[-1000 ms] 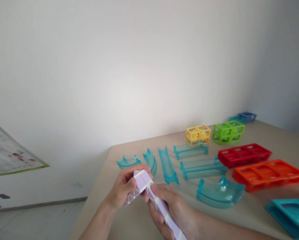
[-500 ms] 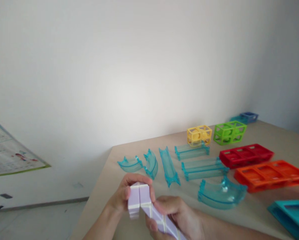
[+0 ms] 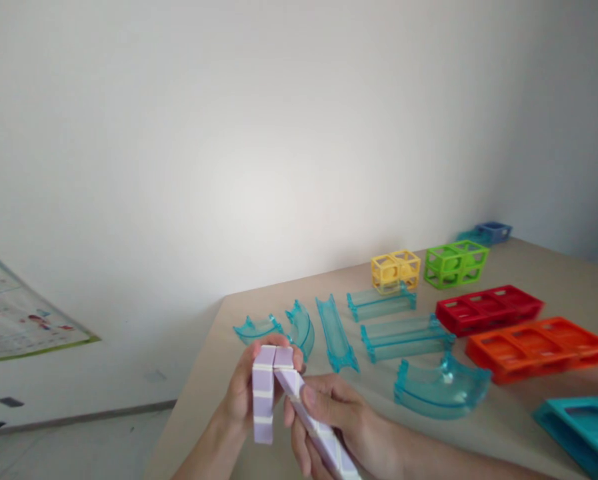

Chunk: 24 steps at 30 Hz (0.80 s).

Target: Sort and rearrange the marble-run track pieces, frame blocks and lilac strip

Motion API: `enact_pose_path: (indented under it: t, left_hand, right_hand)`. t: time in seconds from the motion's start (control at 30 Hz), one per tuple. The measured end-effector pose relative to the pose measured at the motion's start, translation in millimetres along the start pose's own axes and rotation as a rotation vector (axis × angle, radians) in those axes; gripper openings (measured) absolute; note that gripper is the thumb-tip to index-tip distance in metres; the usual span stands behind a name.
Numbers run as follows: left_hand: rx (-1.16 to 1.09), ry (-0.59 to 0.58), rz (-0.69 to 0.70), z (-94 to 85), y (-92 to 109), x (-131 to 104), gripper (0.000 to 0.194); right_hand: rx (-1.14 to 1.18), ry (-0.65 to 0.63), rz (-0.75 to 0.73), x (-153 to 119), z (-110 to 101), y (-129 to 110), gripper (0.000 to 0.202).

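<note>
A lilac and white snake cube puzzle (image 3: 263, 393), made of linked wedge segments, is held in both hands above the front of the table. My left hand (image 3: 242, 383) is closed around its bent upper end, with fingers behind the segments. From that end one short row hangs straight down. My right hand (image 3: 336, 417) grips the longer row, thumb on top, and this row slants down to the right, toward the bottom of the view. The curved clear-blue track piece (image 3: 301, 331) lies just beyond my left hand.
On the table (image 3: 213, 340) lie straight clear-blue track pieces (image 3: 336, 333) and a curved one (image 3: 443, 387). Farther right are yellow (image 3: 395, 270) and green (image 3: 456, 263) frame blocks, red (image 3: 489, 310) and orange (image 3: 539, 348) blocks, and a teal block (image 3: 583, 427). A white wall stands behind.
The snake puzzle has been tilted, so its hanging row now faces me in full length and its top looks narrower. Both hands still hold it. The camera view has shifted slightly.
</note>
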<state>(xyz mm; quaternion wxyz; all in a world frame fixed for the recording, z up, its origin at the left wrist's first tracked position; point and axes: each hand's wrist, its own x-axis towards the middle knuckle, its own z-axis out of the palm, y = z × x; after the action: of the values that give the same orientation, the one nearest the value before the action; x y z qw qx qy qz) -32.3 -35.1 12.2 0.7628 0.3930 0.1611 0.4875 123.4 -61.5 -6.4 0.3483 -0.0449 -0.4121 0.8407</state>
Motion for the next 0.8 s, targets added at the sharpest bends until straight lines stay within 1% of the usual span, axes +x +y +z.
enact_pose_path:
  t: [0.13,0.2,0.23,0.3,0.37,0.4,0.43,0.53,0.6,0.7,0.77,0.8]
  left_hand:
    - [-0.082,0.001,-0.029,5.4,-6.3,-2.4,0.03]
    - [-0.092,0.006,-0.018,7.0,-7.3,-1.8,0.027]
    - [-0.094,0.015,-0.005,7.6,-6.9,-1.1,0.027]
    - [-0.09,0.049,0.028,8.8,-4.5,0.8,0.028]
    - [-0.082,0.091,0.064,10.7,-1.3,2.6,0.028]
    - [-0.082,0.112,0.077,11.9,0.0,3.2,0.026]
    - [-0.088,0.132,0.085,13.2,0.6,3.7,0.024]
    - [-0.123,0.172,0.069,16.4,-0.7,4.1,0.021]
    - [-0.149,0.182,0.045,16.9,-2.8,4.0,0.023]
    - [-0.163,0.217,0.064,16.2,-3.2,4.5,0.021]
    - [-0.134,0.242,0.084,16.1,-1.5,5.7,0.028]
    - [-0.102,0.243,0.083,16.2,-0.5,6.3,0.036]
  right_hand:
    - [0.055,-0.035,0.02,0.0,0.2,4.2,0.053]
    - [0.002,-0.042,0.043,-1.3,-0.3,4.0,0.061]
    - [-0.086,-0.029,0.047,-2.6,-0.4,2.8,0.065]
    - [-0.411,0.032,0.001,-6.5,0.5,-1.0,0.068]
    - [-0.774,0.132,-0.091,-11.0,2.5,-4.8,0.064]
    - [-0.903,0.169,-0.122,-12.9,3.7,-6.0,0.061]
    - [-0.98,0.188,-0.138,-14.3,4.7,-6.6,0.059]
    - [-1.001,0.166,-0.133,-15.9,5.7,-5.6,0.058]
    - [-0.998,0.141,-0.164,-15.7,5.3,-4.8,0.055]
    - [-1.011,0.083,-0.171,-15.8,5.8,-4.8,0.038]
    - [-1.04,0.103,-0.153,-15.8,7.7,-4.8,0.028]
    - [-1.062,0.147,-0.148,-15.7,8.8,-4.6,0.025]
